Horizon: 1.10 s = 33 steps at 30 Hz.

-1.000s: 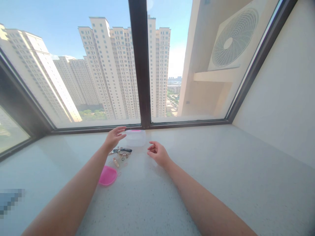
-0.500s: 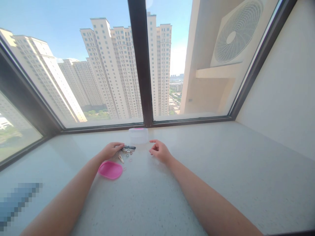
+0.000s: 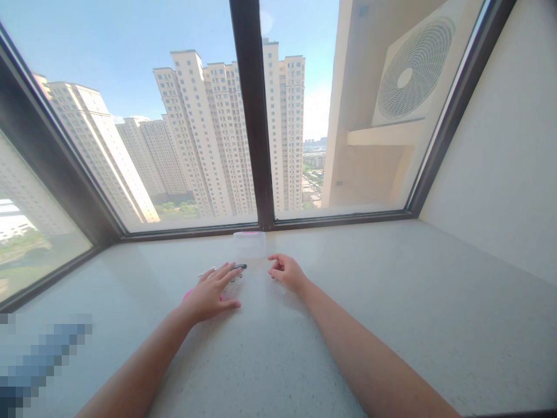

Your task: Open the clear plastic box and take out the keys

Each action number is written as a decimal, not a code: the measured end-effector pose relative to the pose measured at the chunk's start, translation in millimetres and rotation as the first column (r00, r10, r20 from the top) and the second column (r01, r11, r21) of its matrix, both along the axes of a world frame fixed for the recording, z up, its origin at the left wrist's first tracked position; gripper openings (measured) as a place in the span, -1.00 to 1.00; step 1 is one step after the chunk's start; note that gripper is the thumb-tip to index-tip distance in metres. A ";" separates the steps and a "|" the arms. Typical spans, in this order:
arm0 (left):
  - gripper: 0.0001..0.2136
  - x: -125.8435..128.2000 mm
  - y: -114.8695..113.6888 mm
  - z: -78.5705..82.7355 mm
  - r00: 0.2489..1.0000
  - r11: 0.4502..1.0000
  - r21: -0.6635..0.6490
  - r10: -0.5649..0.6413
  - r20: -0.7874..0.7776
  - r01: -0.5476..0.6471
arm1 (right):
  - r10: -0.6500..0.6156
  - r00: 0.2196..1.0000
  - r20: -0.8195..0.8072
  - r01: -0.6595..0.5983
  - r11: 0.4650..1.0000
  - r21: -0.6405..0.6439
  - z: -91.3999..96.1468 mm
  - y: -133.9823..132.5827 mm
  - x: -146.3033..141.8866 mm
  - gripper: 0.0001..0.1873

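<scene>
The work surface is a wide, pale speckled stone sill set in a bay window with dark frames. A plain white wall closes the right side, and tower blocks and an outdoor fan unit stand beyond the glass. A clear plastic box sits upright at the back of the sill, just in front of the centre mullion. The left hand lies palm down with fingers spread flat, gripping nothing, and it covers most of a pink lid (only an edge shows beside the hand). The right hand rests loosely curled and empty, near the box. A small dark clip lies between the left fingertips and the box. Its long axis runs left to right, parallel to the window, and which end leads cannot be told.
</scene>
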<state>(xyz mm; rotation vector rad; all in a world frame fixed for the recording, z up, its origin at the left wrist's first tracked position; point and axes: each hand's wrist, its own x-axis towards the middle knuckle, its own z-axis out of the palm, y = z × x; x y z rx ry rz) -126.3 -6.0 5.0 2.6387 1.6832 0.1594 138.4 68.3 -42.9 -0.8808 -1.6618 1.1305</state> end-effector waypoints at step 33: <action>-0.12 -55.0 16.4 13.2 0.922 0.921 -0.135 0.379 0.081 -0.366 | 0.142 0.982 -0.122 -0.173 0.938 -0.301 26.1 -41.8 62.6 -0.72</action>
